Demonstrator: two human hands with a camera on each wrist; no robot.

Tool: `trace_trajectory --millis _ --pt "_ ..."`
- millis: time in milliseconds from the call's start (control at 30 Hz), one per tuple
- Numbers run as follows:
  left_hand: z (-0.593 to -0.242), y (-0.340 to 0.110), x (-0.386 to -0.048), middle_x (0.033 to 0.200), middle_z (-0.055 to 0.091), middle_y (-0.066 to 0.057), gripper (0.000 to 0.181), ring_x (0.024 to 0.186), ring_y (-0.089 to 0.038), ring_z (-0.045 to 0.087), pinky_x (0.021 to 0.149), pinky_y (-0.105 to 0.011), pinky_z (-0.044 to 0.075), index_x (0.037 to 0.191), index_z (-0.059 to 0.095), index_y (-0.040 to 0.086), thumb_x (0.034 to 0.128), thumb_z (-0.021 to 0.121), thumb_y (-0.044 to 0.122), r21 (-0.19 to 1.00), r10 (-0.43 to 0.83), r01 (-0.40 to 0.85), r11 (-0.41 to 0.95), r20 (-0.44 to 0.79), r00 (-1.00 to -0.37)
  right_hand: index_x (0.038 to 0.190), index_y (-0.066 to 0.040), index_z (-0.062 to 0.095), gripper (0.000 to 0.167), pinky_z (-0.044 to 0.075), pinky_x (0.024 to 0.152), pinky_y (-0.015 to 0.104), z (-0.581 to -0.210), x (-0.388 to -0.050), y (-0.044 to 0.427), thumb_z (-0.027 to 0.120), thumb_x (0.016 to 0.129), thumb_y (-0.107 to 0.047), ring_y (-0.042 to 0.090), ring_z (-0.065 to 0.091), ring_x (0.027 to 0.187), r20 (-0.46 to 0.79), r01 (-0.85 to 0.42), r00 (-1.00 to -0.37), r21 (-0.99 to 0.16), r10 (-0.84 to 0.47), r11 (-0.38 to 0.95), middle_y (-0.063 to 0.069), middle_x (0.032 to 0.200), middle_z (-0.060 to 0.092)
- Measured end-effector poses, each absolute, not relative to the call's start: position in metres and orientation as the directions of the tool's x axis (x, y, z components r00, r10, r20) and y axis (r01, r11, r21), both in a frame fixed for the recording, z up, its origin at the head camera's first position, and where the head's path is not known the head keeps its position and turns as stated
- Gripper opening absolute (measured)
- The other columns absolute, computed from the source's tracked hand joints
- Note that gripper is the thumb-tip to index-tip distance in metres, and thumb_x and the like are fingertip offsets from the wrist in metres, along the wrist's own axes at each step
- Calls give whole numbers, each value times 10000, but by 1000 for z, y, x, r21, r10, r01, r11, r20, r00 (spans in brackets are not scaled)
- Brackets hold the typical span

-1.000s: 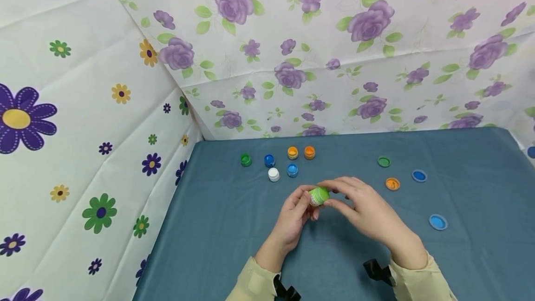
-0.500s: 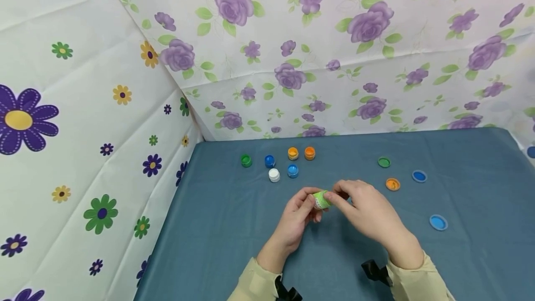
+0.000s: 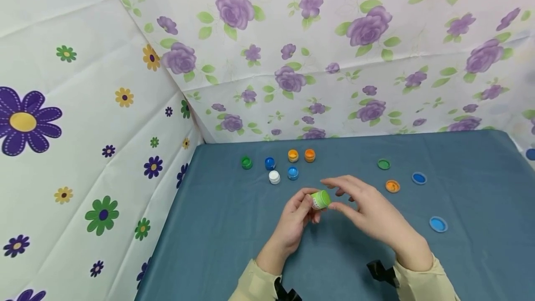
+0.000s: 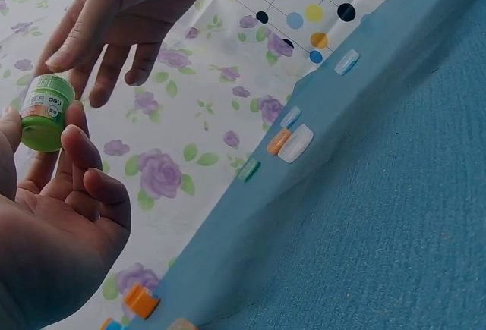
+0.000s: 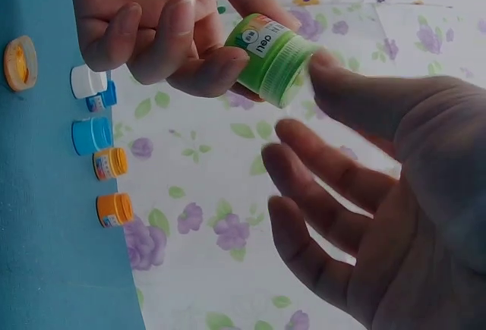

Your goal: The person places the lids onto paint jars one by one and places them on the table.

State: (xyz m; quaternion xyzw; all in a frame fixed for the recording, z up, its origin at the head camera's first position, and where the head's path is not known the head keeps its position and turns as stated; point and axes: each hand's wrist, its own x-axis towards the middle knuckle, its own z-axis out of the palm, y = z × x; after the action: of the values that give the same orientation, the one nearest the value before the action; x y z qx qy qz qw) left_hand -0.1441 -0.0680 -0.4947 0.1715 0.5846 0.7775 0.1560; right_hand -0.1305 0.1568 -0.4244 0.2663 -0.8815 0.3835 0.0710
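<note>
So the lime green jar (image 3: pixel 320 199) is up in the air, well in from the table's (image 3: pixel 209 231) far edge, pinched in the left hand (image 3: pixel 292 222). Right hand (image 3: pixel 369 208) is loose, fingers apart, thumb (image 5: pixel 353 99) right by the cap (image 5: pixel 284 72), can't tell if touching. My worry: too light a left grip and a hard twist could spin the jar loose and drop it

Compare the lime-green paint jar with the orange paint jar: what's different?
Pose: the lime-green paint jar is tilted in the left hand; the orange paint jar stands upright on the blue cloth.
Closure: the lime-green paint jar has its ribbed lid on; the orange paint jar is open.
Shared: both are round jars with printed labels.
</note>
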Motion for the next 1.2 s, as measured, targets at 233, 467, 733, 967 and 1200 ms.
trace_trajectory --millis 233,467,733,967,1200 --pt "-497 -69 -143 980 618 5 449 759 -135 531 748 -284 457 1350 586 40 1168 416 414 961 452 -28 -274 103 -886 1384 -235 706 539 595 807 385 -428 -130 154 862 904 -46 147 672 1042 382 -603 -794 -595 -473 531 -43 1321 662" --pt "-496 -68 -144 960 601 16 424 760 -127 535 737 -261 469 1323 590 47 1163 447 413 960 451 -34 -278 100 -887 1380 -246 714 450 574 821 390 -429 -129 152 840 952 -193 101 648 1018 332 -535 -843 -603 -424 592 -100 1237 698" --pt "-496 -69 -144 1056 671 -26 456 758 -126 544 737 -263 469 1355 588 14 1169 435 401 960 449 -33 -278 100 -888 1572 -288 552 765 522 709 313 -428 -130 155 887 885 -246 78 611 962 305 -517 -853 -606 -424 605 -57 1292 658" --pt "-496 -70 -145 1035 679 -70 468 740 -128 553 738 -270 478 1345 612 14 1171 417 403 960 458 -34 -278 101 -883 1486 -270 645 678 580 771 325 -428 -131 156 885 870 -121 98 654 994 395 -610 -791 -566 -468 554 -16 1408 616" --pt "-498 -71 -145 993 680 -41 487 729 -128 552 736 -267 485 1352 615 -13 1175 401 388 959 467 -33 -281 107 -878 1377 -255 723 531 594 795 323 -429 -130 155 848 899 -60 90 674 956 407 -628 -775 -574 -483 525 -33 1330 645"
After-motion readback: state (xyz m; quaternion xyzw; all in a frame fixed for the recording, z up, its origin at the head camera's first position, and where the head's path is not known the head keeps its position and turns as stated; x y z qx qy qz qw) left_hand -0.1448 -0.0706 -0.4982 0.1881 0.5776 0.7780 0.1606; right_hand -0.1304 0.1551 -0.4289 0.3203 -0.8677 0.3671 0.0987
